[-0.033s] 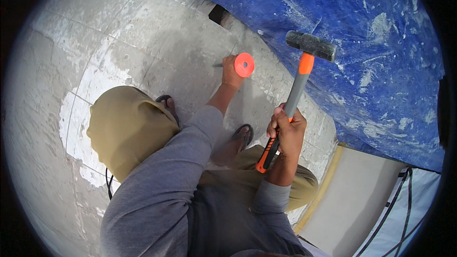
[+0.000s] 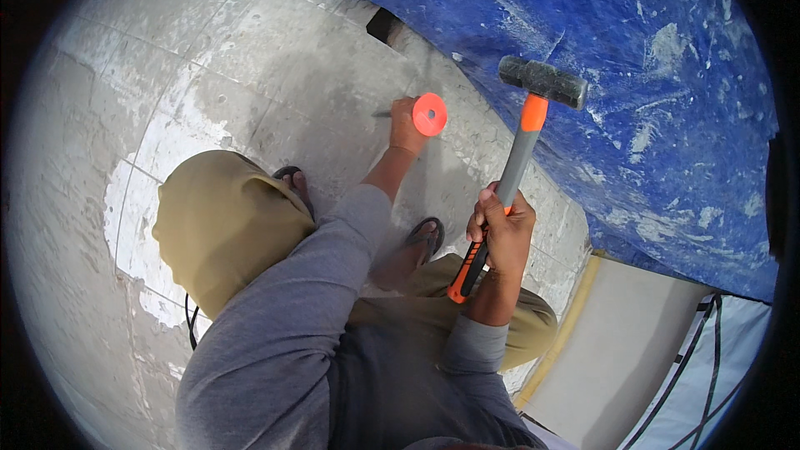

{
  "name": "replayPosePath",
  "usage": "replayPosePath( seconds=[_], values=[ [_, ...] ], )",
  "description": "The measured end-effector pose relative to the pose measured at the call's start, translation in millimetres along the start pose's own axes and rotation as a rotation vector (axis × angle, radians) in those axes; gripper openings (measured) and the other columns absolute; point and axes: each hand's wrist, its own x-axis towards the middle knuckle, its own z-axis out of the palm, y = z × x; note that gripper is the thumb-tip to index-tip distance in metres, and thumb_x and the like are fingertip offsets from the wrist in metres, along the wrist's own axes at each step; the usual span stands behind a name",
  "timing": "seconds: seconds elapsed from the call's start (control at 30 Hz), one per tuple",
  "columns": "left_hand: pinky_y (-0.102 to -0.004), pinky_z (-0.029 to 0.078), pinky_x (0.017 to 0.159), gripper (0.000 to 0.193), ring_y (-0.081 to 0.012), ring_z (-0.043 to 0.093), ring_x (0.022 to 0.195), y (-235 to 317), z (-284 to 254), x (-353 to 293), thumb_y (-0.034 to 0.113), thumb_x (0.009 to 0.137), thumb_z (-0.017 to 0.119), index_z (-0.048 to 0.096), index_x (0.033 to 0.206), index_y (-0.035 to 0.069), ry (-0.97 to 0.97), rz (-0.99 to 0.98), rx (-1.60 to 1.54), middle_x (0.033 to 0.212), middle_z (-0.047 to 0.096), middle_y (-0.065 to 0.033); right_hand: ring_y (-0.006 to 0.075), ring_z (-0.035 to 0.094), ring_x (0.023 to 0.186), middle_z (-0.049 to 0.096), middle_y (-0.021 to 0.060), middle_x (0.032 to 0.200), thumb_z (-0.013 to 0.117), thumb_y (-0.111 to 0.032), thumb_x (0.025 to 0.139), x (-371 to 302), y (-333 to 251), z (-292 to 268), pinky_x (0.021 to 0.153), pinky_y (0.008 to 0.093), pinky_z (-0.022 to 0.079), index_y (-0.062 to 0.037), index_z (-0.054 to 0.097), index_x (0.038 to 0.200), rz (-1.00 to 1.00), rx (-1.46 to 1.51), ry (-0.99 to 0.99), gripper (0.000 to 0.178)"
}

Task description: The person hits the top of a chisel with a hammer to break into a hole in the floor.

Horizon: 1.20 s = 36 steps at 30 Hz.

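Observation:
My left hand (image 2: 405, 128) is closed around a chisel (image 2: 430, 114) with a round orange-red hand guard. The guard faces up, and a short dark end of the chisel pokes out on the other side of the fist, low over the grey floor. Most of the shank is hidden by my fingers. In my right hand (image 2: 508, 233) is a club hammer (image 2: 522, 150), gripped at the lower part of its grey, orange and black handle. Its dark steel head is raised up and to the right of the chisel, apart from it.
A blue tarp (image 2: 633, 100) smeared with pale dust hangs along the far right. Grey concrete floor (image 2: 275, 58) with white patches spreads left. My sandalled foot (image 2: 427, 236) stands below the chisel. A dark hole (image 2: 382, 25) shows by the tarp's edge. A pale panel (image 2: 633, 333) lies right.

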Motion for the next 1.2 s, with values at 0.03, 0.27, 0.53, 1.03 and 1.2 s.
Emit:
replayPosePath(
  seconds=[0.03, 0.27, 0.53, 1.03, 1.2],
  values=[
    [-0.0406, 0.041, 0.077, 0.015, -0.0296, 0.056, 0.080, -2.1, 3.5, -0.7, 0.016, 0.068, 0.068, 0.061, 0.079, 0.009, -0.007, 0.005, -0.013, 0.080, 0.061, -0.0107, 0.0106, 0.044, 0.039, 0.049, 0.0045, 0.054, 0.060, -0.007, 0.087, -1.1, 3.1, -0.9, 0.039, 0.0257, 0.037, 0.0012, 0.053, 0.087, 0.005, 0.000, -0.006, 0.011],
    [-0.0409, 0.043, 0.076, 0.021, -0.0306, 0.058, 0.074, 0.3, 21.6, -5.6, 0.019, 0.064, 0.069, 0.061, 0.082, 0.009, -0.252, -0.082, 0.018, 0.075, 0.061, -0.0119, 0.0109, 0.045, 0.040, 0.049, 0.0044, 0.058, 0.060, -0.010, 0.088, -7.9, 20.4, -4.8, 0.039, 0.0255, 0.037, 0.0005, 0.053, 0.087, 0.058, -0.072, -0.005, 0.013],
    [-0.0399, 0.040, 0.080, 0.013, -0.0276, 0.056, 0.084, 3.9, 14.5, 11.2, 0.015, 0.072, 0.063, 0.062, 0.083, 0.009, -0.055, -0.040, 0.095, 0.082, 0.062, -0.0095, 0.0109, 0.044, 0.039, 0.048, 0.0034, 0.057, 0.060, -0.013, 0.089, -11.3, 24.2, -2.9, 0.038, 0.0261, 0.038, -0.0007, 0.053, 0.087, 0.068, -0.030, -0.008, 0.014],
    [-0.0402, 0.040, 0.086, 0.018, -0.0292, 0.054, 0.089, -8.8, 5.7, 1.6, 0.012, 0.071, 0.065, 0.063, 0.087, 0.007, -0.022, -0.096, -0.006, 0.086, 0.061, -0.0094, 0.0109, 0.044, 0.039, 0.049, 0.0041, 0.058, 0.060, -0.012, 0.089, -16.8, 25.8, 4.1, 0.039, 0.0257, 0.038, -0.0014, 0.054, 0.090, 0.036, -0.063, -0.057, 0.012],
    [-0.0405, 0.040, 0.086, 0.017, -0.0291, 0.053, 0.091, -3.3, 0.1, 2.2, 0.010, 0.071, 0.065, 0.062, 0.088, 0.007, 0.016, -0.161, -0.017, 0.087, 0.061, -0.0088, 0.0114, 0.044, 0.039, 0.049, 0.0049, 0.057, 0.058, -0.014, 0.090, -21.5, -7.5, 9.4, 0.038, 0.0254, 0.037, 0.0003, 0.053, 0.091, -0.119, -0.024, -0.002, 0.015]
  ],
)
